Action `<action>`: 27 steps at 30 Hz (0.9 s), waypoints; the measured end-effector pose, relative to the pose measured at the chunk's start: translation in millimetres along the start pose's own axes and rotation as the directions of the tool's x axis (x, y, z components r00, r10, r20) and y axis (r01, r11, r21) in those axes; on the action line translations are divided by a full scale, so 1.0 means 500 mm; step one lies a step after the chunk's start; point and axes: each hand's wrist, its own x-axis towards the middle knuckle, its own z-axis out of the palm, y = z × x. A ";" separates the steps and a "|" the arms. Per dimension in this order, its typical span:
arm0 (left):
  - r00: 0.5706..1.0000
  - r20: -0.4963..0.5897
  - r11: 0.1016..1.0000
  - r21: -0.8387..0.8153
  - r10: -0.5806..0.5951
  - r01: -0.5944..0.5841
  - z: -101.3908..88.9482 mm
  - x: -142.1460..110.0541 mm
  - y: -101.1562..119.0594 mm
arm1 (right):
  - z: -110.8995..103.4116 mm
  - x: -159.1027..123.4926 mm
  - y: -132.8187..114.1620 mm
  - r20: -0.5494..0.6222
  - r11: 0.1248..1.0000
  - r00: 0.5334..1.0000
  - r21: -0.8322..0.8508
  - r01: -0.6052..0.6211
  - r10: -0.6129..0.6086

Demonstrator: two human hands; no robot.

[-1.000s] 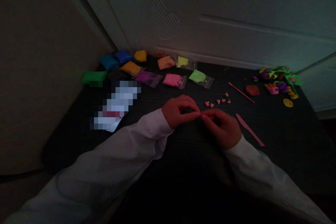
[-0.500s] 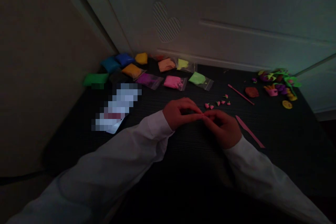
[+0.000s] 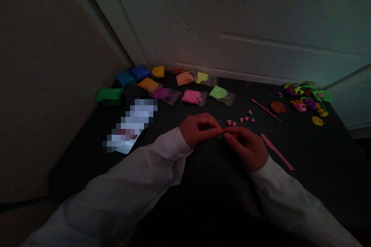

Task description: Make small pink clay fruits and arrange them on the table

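Note:
My left hand (image 3: 199,128) and my right hand (image 3: 246,142) meet fingertip to fingertip just above the dark table. Both are closed in a pinch around a tiny bit of pink clay, mostly hidden by the fingers. A small pink crumb (image 3: 218,136) shows below the left fingertips; whether it touches the table I cannot tell. Just beyond the right fingers lie several tiny pink clay strawberries (image 3: 241,120) with green tops. To the right of my right hand lies a pink plastic clay knife (image 3: 277,152), and farther back a thin pink modelling stick (image 3: 266,109).
Bags of coloured clay line the back, among them pink (image 3: 192,97), light green (image 3: 218,92), purple (image 3: 164,95) and green (image 3: 109,95). A blurred-out phone-like object (image 3: 131,125) lies left. At right are a reddish-brown lump (image 3: 278,107), a yellow disc (image 3: 317,120) and small clay figures (image 3: 310,103).
The whole view has tilted, so the table things sit lower in the picture. My fingertips stay together and have shifted slightly; a pink crumb now shows beneath them.

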 end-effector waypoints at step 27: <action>0.999 -0.033 0.999 0.031 -0.010 0.011 -0.001 0.002 0.002 | -0.005 0.004 0.006 -0.095 0.989 0.991 -0.122 0.078 -0.090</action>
